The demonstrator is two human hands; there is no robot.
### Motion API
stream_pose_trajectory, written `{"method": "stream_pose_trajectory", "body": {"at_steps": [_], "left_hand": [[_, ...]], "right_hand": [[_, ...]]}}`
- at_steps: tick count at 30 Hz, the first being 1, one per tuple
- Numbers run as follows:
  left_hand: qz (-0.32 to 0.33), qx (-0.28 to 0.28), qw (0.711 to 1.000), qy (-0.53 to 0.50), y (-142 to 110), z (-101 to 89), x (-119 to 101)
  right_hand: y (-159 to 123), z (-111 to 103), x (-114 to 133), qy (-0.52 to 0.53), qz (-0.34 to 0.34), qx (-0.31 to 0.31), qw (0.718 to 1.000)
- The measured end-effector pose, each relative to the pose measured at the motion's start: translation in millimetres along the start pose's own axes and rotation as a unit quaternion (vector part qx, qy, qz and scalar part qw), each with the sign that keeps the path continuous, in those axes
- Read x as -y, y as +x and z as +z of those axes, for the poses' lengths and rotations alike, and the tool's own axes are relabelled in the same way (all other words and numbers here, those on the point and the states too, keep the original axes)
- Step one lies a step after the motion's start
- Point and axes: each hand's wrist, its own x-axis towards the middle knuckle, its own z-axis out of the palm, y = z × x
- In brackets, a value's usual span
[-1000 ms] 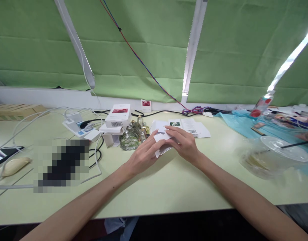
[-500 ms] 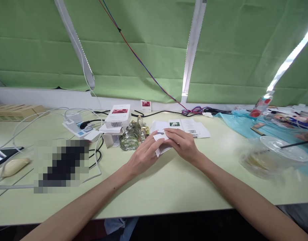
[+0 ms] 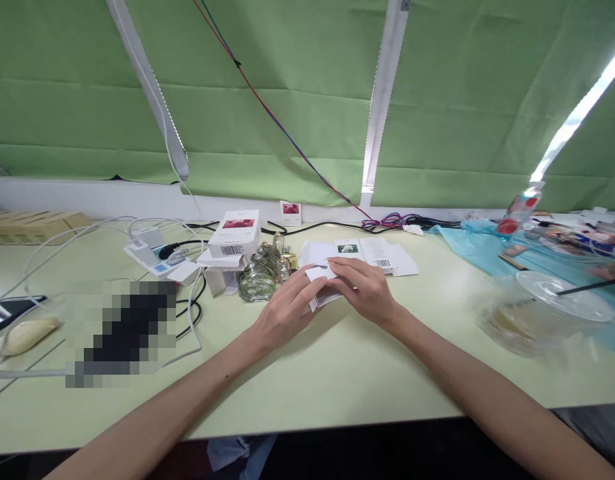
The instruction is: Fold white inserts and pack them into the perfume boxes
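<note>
Right fingers [image 3: 345, 267] lowered slightly on folded white cardboard [image 3: 320, 274].

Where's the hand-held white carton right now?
Head view, just right of centre: the white carton is between the left hand and right hand, right of the glass bottles, in front of the printed cardboard.

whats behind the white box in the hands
Behind the white box, white cardboard lies on the table, showing a flower picture and a barcode. The right hand and box hide part of its near edge; anything beneath it is covered.
</note>
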Motion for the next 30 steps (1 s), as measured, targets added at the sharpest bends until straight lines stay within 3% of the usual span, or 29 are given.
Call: {"method": "stream_pose_trajectory", "body": {"at_steps": [9, 15, 20, 30], "left_hand": [[-0.015, -0.015, 1.0, -0.009, 0, -0.5, 1], [-0.036, -0.019, 0.999, -0.003, -4, 1.0, 1], [-0.082, -0.029, 0.996, 0.007, -9, 3.1, 4], [-0.154, -0.089, 0.983, 0.04, -4, -0.3, 4]], "right_hand": [[-4, 1, 1, -0.001, 0.044, 0.017, 0.999], [-3, -1, 3, 0.005, 0.039, 0.022, 0.999], [-2, -2, 6, -0.006, 0.058, 0.037, 0.998], [-3, 0, 10, 0.014, 0.069, 0.01, 0.997]]}}
